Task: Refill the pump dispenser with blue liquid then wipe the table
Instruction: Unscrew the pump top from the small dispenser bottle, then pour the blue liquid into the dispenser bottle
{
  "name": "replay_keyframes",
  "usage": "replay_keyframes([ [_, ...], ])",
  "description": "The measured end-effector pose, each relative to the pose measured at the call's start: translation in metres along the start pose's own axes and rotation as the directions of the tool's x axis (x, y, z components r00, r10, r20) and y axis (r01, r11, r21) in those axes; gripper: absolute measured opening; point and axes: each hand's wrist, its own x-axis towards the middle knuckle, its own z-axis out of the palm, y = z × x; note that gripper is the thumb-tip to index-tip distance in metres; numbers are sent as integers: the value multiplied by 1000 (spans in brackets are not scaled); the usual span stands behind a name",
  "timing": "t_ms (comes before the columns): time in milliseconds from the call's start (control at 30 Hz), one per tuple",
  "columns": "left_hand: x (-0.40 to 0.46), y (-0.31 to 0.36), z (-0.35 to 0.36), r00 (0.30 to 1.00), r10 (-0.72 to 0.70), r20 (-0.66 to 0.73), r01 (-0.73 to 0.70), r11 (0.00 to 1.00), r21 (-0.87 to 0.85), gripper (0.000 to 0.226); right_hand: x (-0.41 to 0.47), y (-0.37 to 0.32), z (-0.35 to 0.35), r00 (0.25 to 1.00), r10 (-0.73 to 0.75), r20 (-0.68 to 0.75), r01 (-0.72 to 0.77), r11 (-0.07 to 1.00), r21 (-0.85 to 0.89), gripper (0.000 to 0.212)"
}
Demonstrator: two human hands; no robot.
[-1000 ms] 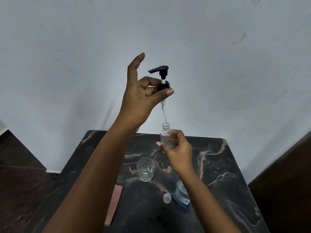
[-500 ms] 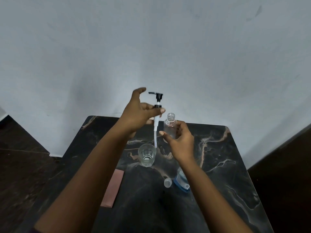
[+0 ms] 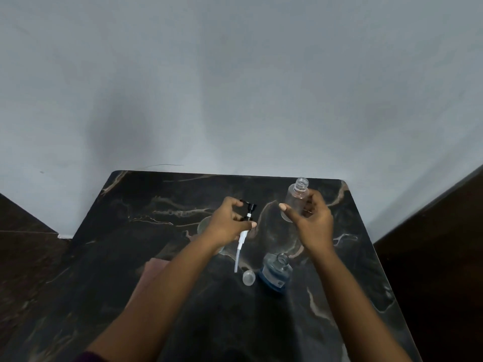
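Note:
My left hand [image 3: 230,223] grips the black pump head [image 3: 250,211], whose white dip tube [image 3: 239,253] hangs down over the dark marble table [image 3: 146,205]. My right hand [image 3: 312,222] holds the empty clear dispenser bottle [image 3: 296,195], tilted, its open neck pointing up and away. The pump and the bottle are apart. An open bottle of blue liquid [image 3: 275,271] stands on the table below my right hand, with its small clear cap [image 3: 248,277] lying to its left.
A clear drinking glass [image 3: 205,226] stands behind my left hand, mostly hidden. A pink cloth [image 3: 154,267] lies under my left forearm, partly hidden. The table's far edge meets a grey wall; dark floor lies on both sides.
My left hand has lowered the pump head from high above the bottle down near the table. My right hand has carried the bottle to the right, away from the pump.

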Motion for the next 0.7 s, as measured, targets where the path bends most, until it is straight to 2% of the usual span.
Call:
replay_keyframes([
  [267,47,-40,45,999,11,-42,-2,979,204,32,9,70,-31,994,102,35,-103,994,26,40],
  [500,96,-66,74,997,8,-80,20,939,342,27,17,130,-13,969,222,112,-225,974,14,45],
  [700,111,-86,86,992,-36,-119,80,917,391,24,23,158,3,943,258,211,-260,965,-18,44],
])
